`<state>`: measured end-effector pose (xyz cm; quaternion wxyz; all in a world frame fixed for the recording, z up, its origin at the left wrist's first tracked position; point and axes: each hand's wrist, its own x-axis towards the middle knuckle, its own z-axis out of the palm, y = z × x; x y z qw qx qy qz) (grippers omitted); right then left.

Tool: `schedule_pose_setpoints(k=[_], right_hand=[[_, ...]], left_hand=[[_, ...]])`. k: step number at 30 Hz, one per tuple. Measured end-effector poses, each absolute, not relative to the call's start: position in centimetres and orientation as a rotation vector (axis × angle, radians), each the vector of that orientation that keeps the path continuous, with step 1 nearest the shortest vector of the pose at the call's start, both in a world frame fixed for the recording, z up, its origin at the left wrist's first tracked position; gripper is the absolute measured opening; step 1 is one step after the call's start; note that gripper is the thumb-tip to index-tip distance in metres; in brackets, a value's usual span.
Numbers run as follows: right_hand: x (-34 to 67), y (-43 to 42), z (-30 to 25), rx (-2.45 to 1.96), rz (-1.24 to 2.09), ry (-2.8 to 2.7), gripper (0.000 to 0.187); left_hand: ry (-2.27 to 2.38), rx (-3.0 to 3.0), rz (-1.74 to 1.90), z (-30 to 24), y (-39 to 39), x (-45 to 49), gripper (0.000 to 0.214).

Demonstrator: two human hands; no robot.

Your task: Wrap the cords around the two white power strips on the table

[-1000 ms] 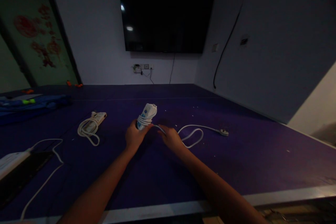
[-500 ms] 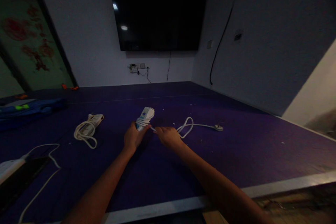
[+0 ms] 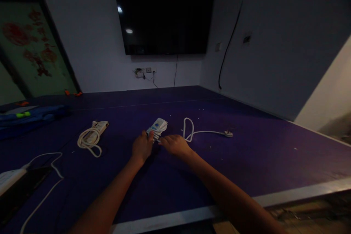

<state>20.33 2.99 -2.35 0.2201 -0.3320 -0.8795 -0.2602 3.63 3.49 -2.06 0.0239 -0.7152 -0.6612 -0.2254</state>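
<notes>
- The power strip [image 3: 158, 127], wound with its white cord [image 3: 205, 131], is found mid-surface [image 3: 246, 161], tilted away.
- Its near end is gripped by the closed fingers [image 3: 146, 139] of the left hand [image 3: 142, 147].
- The cord is pinched just beside it by the narrowed fingers of the right hand [image 3: 175, 144].
- A slack loop and the plug [image 3: 228, 134] are seen to the right.
- A second strip [image 3: 94, 133] is seen well apart, leftward.

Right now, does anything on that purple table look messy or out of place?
Nothing looks broken or spilled. The power strip gripped by the left hand is only partly wrapped: its cord trails loose past the right hand to the plug.
</notes>
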Motion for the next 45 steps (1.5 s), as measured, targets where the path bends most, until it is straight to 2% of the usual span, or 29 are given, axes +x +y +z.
schedule_pose_setpoints(k=[6,11,13,22,29,34,39,45], right_hand=[[22.2,3.5,-1.8,-0.969,-0.744,-2.295,0.033],[23.5,3.5,-1.0,-0.97,-0.755,-2.202,0.044],[23.9,3.5,-0.8,-0.965,-0.726,-2.181,0.047],[25.2,3.7,0.1,-0.98,-0.64,-2.242,0.057],[27.1,4.3,0.8,-1.104,-0.422,-2.249,0.041],[27.0,4.3,0.8,-1.122,-0.104,-2.206,0.032],[26.3,4.2,1.0,-1.068,0.332,-2.154,0.039],[26.1,4.1,1.2,-1.034,0.617,-2.148,0.043]], left_hand=[[-1.797,-2.378,-0.6,-2.7,3.5,3.9,0.057],[-1.562,-2.521,-0.554,-2.3,3.3,3.8,0.095],[-1.537,-2.527,-0.561,-2.1,3.1,3.9,0.103],[-1.369,-2.643,-0.505,-1.9,2.1,4.1,0.082],[-1.243,-2.703,-0.531,-1.5,2.3,3.1,0.075],[-1.261,-2.73,-0.432,-1.1,2.2,2.8,0.075],[-1.295,-2.739,-0.464,-1.2,2.1,2.7,0.071],[-1.313,-2.813,-0.406,-1.4,2.3,2.8,0.069]])
